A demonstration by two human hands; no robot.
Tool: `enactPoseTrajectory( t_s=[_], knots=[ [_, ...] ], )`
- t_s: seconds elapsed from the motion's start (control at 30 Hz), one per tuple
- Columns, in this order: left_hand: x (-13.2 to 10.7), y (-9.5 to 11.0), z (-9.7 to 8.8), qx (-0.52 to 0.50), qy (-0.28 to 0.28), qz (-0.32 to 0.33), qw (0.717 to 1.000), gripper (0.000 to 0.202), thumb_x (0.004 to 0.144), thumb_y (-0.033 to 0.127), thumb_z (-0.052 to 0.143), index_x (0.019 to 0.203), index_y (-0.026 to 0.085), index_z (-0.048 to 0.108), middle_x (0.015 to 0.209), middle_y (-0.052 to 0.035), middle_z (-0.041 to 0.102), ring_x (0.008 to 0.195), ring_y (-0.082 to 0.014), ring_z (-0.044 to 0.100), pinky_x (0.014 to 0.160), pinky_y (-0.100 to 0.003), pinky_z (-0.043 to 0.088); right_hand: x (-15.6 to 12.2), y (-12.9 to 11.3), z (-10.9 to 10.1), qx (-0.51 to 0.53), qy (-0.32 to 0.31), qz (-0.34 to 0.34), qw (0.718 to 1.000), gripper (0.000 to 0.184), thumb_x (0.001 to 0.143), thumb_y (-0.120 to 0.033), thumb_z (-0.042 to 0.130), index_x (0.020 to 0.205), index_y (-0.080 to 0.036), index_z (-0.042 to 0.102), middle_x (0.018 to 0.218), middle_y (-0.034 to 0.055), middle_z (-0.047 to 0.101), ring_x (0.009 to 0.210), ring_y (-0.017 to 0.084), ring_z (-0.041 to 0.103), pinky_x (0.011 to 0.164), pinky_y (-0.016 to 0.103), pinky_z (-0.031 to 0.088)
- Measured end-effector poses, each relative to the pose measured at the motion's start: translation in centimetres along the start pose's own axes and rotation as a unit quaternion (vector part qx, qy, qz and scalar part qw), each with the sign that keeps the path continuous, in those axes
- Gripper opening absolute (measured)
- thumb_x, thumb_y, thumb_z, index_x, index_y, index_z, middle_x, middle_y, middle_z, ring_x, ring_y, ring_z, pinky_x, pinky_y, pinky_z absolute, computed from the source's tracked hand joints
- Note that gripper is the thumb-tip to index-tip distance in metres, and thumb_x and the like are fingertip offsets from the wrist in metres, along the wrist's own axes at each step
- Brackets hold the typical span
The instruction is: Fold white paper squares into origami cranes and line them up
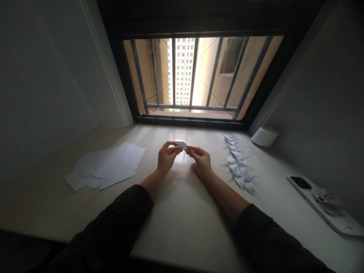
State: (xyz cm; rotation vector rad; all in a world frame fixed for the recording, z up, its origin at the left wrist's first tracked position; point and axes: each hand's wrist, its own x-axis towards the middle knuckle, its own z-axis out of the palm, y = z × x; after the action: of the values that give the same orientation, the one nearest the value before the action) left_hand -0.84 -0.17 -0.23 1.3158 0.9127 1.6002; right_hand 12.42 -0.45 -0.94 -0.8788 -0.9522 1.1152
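Observation:
Between my two hands, above the pale counter [170,223], is a small folded piece of white paper [182,144]. My left hand [167,156] pinches it from the left with thumb and fingers. From the right, the fingertips of my right hand [201,158] are closed on its other edge. Off to the left lies a loose, fanned pile of white paper sheets [113,167]. Several folded paper cranes [238,167] stand in a row to the right of my right hand, their thin points sticking out sideways.
A white roll-shaped object [265,136] rests by the right wall. Nearer on the right lies a phone [321,206] with a round ornament on its back. Beyond the counter is a dark-framed window [187,120] with bars outside.

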Motion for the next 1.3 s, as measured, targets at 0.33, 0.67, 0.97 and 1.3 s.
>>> enactPoseTrajectory(
  t_s=[0.33, 0.67, 0.97, 1.3],
  knots=[
    [0.1, -0.3, 0.1, -0.02, 0.045, -0.033, 0.998, 0.034, 0.064, 0.037, 0.075, 0.072, 0.018, 0.047, 0.064, -0.0017, 0.069, 0.068, -0.0219, 0.069, 0.068, -0.035, 0.054, 0.5, 0.9, -0.2, 0.0, -0.006, 0.01, 1.0, 0.026, 0.052, -0.032, 0.079, 0.074, -0.02, 0.072, 0.07, 0.0041, 0.072, 0.067, 0.019, 0.065, 0.07, 0.035, 0.05],
    [0.2, -0.3, 0.0, -0.005, 0.085, -0.019, 0.996, 0.031, 0.066, 0.036, 0.073, 0.072, 0.018, 0.048, 0.067, -0.002, 0.07, 0.067, -0.0216, 0.069, 0.065, -0.032, 0.053, 0.5, 1.5, -0.2, 0.006, -0.055, 0.015, 0.998, 0.034, 0.061, -0.035, 0.073, 0.092, -0.021, 0.071, 0.079, 0.0053, 0.074, 0.075, 0.021, 0.068, 0.076, 0.036, 0.048],
    [-0.1, -0.6, 0.0, -0.007, 0.112, -0.015, 0.994, 0.022, 0.069, 0.033, 0.069, 0.076, 0.019, 0.053, 0.07, -0.0022, 0.07, 0.066, -0.0202, 0.069, 0.068, -0.034, 0.053, 0.2, 1.1, 0.1, -0.008, -0.059, 0.021, 0.998, 0.044, 0.06, -0.039, 0.075, 0.099, -0.019, 0.067, 0.073, 0.0059, 0.073, 0.074, 0.022, 0.069, 0.075, 0.037, 0.048],
    [-1.1, 0.6, 0.1, 0.159, 0.034, 0.076, 0.984, 0.02, 0.075, 0.038, 0.066, 0.087, 0.023, 0.061, 0.077, -0.0013, 0.072, 0.076, -0.021, 0.069, 0.066, -0.027, 0.05, 0.0, 0.7, -0.2, -0.024, -0.114, 0.003, 0.993, 0.052, 0.058, -0.039, 0.077, 0.106, -0.022, 0.064, 0.076, 0.0022, 0.071, 0.071, 0.017, 0.064, 0.071, 0.032, 0.049]
  ],
)
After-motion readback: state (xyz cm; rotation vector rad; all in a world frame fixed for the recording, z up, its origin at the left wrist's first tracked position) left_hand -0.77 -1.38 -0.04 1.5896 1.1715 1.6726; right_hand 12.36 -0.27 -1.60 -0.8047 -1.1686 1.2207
